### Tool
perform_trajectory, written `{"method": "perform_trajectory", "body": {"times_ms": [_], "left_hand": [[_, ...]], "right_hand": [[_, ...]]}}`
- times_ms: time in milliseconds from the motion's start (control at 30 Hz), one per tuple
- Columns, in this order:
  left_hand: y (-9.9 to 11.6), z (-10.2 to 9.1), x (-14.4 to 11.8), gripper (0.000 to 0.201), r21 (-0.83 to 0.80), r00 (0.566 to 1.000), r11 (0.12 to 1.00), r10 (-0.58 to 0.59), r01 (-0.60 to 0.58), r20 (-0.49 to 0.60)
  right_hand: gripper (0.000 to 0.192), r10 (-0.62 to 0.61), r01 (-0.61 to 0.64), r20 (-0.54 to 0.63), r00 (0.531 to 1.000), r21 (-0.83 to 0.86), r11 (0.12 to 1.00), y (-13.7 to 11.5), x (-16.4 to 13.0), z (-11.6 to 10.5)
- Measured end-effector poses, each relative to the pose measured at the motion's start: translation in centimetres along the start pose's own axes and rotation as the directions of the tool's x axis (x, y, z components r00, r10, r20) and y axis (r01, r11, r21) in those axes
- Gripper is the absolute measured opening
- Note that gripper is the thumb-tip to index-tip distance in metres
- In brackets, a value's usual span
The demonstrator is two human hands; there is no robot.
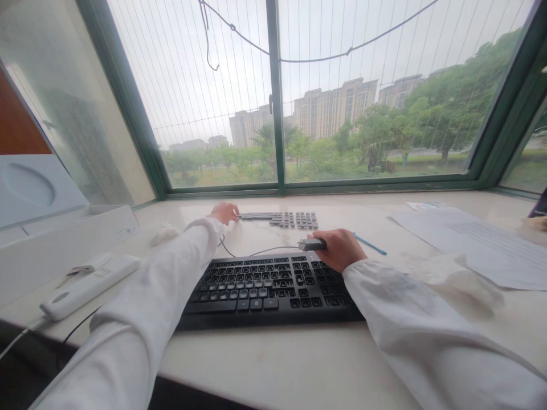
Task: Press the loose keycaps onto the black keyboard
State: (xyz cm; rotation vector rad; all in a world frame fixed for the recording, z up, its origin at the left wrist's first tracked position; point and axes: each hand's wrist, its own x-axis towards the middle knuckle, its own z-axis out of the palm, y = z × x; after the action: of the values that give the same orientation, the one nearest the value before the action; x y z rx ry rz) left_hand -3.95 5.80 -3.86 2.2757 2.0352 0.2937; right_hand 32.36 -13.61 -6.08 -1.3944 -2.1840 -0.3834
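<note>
A black keyboard [256,285] lies across the middle of the table. Many of its upper and right-hand sockets are bare, while keycaps sit in the lower left rows. Behind it, loose dark keycaps [294,220] are laid out in rows. My left hand [225,212] reaches over the keyboard to the left end of those rows, fingertips pinched together at a keycap there. Above the keyboard's upper right corner, my right hand [339,249] is closed around a small dark grey block-like thing [312,244], whose kind I cannot make out. A thin cable [273,249] runs behind the keyboard.
At left stand a white open box [106,228] and a white power strip [92,287] with keys [77,270] on it. A blue stick [370,244], crumpled tissue [461,279] and printed paper [478,242] lie at right. A window [280,114] rises behind.
</note>
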Motion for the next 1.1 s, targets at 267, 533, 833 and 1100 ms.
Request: {"method": "perform_trajectory", "body": {"times_ms": [267, 533, 833, 1100], "left_hand": [[0.4, 0.6, 0.4, 0.017, 0.032, 0.998, 0.999, 0.003, -0.001, -0.065], [0.8, 0.6, 0.8, 0.011, 0.08, 0.998, 0.997, -0.001, 0.006, -0.069], [1.2, 0.5, 0.6, 0.013, 0.089, 0.997, 0.996, -0.011, 0.018, -0.079], [1.4, 0.6, 0.6, 0.014, 0.095, 0.997, 0.995, -0.009, 0.017, -0.083]], "right_hand": [[0.035, 0.006, -0.007, -0.011, 1.0, -0.008, 1.0, 0.1, 0.0, 0.3], [0.036, 0.006, -0.005, 0.015, 1.0, -0.016, 1.0, -0.1, 0.0, -0.1], [0.035, 0.002, -0.001, 0.012, 1.0, -0.009, 1.0, -0.1, 0.0, 0.0], [0.032, -0.011, 0.011, 0.01, 1.0, -0.003, 1.0, 0.0, 0.0, 0.1]]}}
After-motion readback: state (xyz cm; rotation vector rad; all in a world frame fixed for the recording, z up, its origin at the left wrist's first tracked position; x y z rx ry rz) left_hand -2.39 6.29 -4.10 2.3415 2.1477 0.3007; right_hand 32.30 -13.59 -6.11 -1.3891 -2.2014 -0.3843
